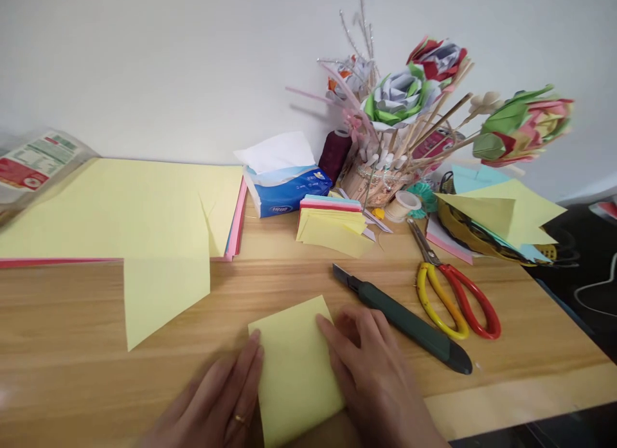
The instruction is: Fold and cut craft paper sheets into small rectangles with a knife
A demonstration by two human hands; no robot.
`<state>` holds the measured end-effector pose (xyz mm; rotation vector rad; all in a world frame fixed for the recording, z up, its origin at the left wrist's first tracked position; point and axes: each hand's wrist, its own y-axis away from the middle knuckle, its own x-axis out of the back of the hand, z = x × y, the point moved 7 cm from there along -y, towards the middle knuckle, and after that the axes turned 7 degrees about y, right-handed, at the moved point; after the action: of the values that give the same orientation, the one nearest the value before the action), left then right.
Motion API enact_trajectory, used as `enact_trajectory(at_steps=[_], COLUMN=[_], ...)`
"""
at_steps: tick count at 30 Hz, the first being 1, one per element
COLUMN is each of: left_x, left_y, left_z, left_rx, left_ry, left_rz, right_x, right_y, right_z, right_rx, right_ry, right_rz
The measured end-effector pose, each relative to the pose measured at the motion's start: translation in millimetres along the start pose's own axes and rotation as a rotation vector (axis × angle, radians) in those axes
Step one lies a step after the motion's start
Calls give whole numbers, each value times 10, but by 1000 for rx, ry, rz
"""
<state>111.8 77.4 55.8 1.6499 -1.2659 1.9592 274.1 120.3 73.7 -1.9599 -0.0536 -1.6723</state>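
A rectangular piece of yellow paper (296,371) lies slightly turned on the wooden table in front of me. My left hand (224,396) is at its left edge, fingers held together and their tips on the paper near the upper left corner; a ring shows on one finger. From the other side, my right hand (371,371) grips the right edge, with the index fingertip on top near the upper right corner and the other fingers curled. Just beyond the right hand lies a dark green utility knife (405,319), its blade pointing up and left.
Scissors (443,287) with yellow and red handles lie on the right. Large yellow sheets (96,210) are stacked on the left, one cut sheet (168,300) overhanging. Behind stand a small paper stack (332,220), a tissue pack (289,184) and a pot (373,178) of paper flowers.
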Motion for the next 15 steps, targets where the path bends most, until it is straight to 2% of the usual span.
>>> enact_trajectory(at_steps=[4, 8, 10, 15], left_x=[32, 144, 190, 183], left_y=[-56, -178, -237, -254], left_z=[-67, -111, -95, -144], left_rx=[-25, 21, -33, -175], left_ry=[17, 12, 19, 74], left_rz=[-86, -10, 13, -26], right_x=[15, 35, 36, 2], right_y=[-2, -29, -35, -18], right_z=[23, 73, 81, 82], right_rx=[117, 152, 170, 224], right_ry=[19, 24, 39, 76], right_rz=[-23, -75, -111, -205])
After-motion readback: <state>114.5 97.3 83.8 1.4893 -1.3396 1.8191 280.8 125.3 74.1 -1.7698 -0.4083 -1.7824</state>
